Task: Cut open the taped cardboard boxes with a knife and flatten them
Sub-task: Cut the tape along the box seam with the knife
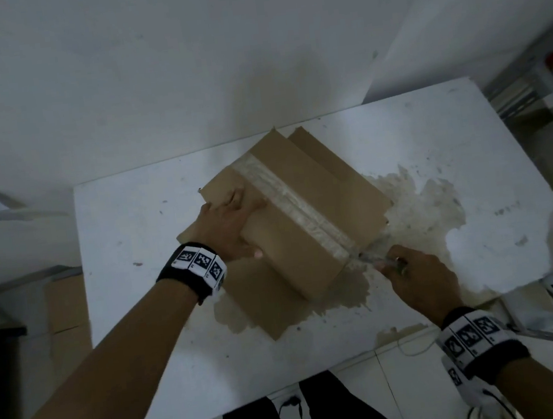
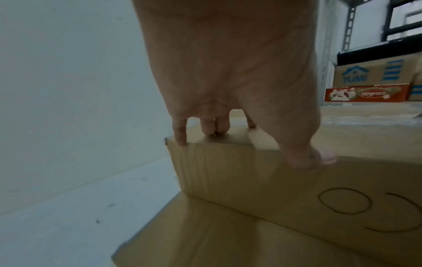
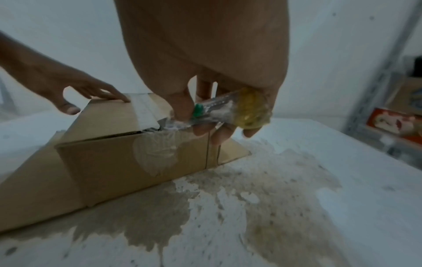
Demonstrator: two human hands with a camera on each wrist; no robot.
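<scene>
— What stands on the white table (image 1: 139,225)?

— A cardboard box (image 1: 304,226), set at an angle near the table's middle, resting on flattened cardboard (image 1: 262,310) that juts out beneath it. A strip of clear tape (image 1: 297,207) runs along the seam of its top face and down over the near end.

— And the left hand (image 1: 232,224)?

— Laid on the box's left top edge, fingers straight and spread across the top panel, thumb down against the side. It presses; it grips nothing.

— The right hand (image 1: 417,279)?

— Closed around a knife (image 3: 219,110), a clear-bodied utility cutter with a green slider and a yellowish wrapped end. Fingers and thumb curl about the handle. The tip sits at the box's near top corner, where the tape meets the edge; in the right wrist view the tape there looks torn and lifted. The blade itself is too blurred to make out.

— The surface around it?

— A large brownish stain (image 1: 420,213) spreads over the tabletop to the right of the box and under its near end.

— Beyond the table?

— Printed cartons (image 2: 374,84) on a metal shelf to the right.
</scene>
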